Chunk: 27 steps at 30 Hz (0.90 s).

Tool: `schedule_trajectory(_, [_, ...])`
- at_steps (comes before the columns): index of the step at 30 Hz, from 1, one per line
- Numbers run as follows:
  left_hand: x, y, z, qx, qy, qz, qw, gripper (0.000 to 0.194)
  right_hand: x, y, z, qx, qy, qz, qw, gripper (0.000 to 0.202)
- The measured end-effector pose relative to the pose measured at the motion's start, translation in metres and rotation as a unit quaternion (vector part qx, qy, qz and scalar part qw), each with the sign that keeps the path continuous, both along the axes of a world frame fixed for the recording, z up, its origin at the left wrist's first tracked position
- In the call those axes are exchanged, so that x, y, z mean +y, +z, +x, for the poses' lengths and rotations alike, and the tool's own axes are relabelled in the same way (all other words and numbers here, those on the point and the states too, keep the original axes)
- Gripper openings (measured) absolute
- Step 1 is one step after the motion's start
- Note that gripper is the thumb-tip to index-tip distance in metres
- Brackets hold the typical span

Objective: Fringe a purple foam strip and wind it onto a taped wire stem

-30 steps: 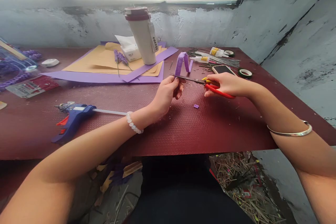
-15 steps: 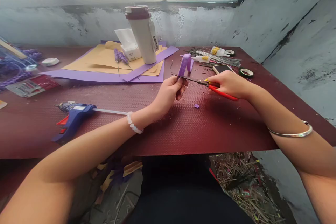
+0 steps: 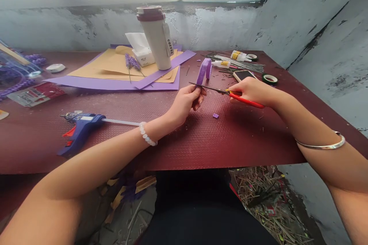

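Between its thumb and fingers, my left hand (image 3: pixel 192 97) pinches the lower end of a purple paper strip (image 3: pixel 204 71), which arches up and curls over. My right hand (image 3: pixel 249 91) is wrapped round the red handles of a pair of scissors (image 3: pixel 244 100). Their dark blades point left and lie at the strip just above my left fingertips. A small purple scrap (image 3: pixel 215 116) rests on the table below the scissors.
A blue glue gun (image 3: pixel 83 130) lies at left on the dark red table (image 3: pixel 184 149). Behind are purple and tan papers (image 3: pixel 97 65), a tall cup (image 3: pixel 156 42), a tissue pack (image 3: pixel 143 57), glue bottles (image 3: pixel 222 64), thin wires, a phone (image 3: pixel 243 75) and tape rolls (image 3: pixel 269 79).
My right hand and the scissors have shifted slightly right. The curled strip has swung slightly to the right in my left hand.
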State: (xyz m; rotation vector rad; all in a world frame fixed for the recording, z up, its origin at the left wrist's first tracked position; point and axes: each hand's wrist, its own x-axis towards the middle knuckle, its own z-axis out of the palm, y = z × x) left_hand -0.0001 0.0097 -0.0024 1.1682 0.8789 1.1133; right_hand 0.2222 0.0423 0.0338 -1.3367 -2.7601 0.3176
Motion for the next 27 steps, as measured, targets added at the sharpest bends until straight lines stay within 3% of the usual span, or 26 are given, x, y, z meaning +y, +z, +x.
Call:
schedule_trajectory(10, [0.009,-0.005,0.002,0.065,-0.010,-0.070,0.995,0.031,0.007,-0.017,-0.004,-0.018,-0.036,-0.033,0.999,0.021])
schedule_trajectory(16, [0.010,-0.005,0.003,0.063,-0.012,-0.071,0.995,0.031,0.009,-0.020,-0.002,-0.024,-0.032,-0.014,0.999,0.024])
schedule_trajectory(22, [0.011,-0.005,0.000,0.029,-0.005,-0.064,0.998,0.026,0.011,-0.026,-0.003,0.023,-0.032,0.004,0.999,0.023])
schedule_trajectory(27, [0.015,-0.005,-0.001,0.022,0.010,-0.075,0.997,0.027,0.009,-0.040,-0.012,0.079,-0.080,0.051,0.992,0.027])
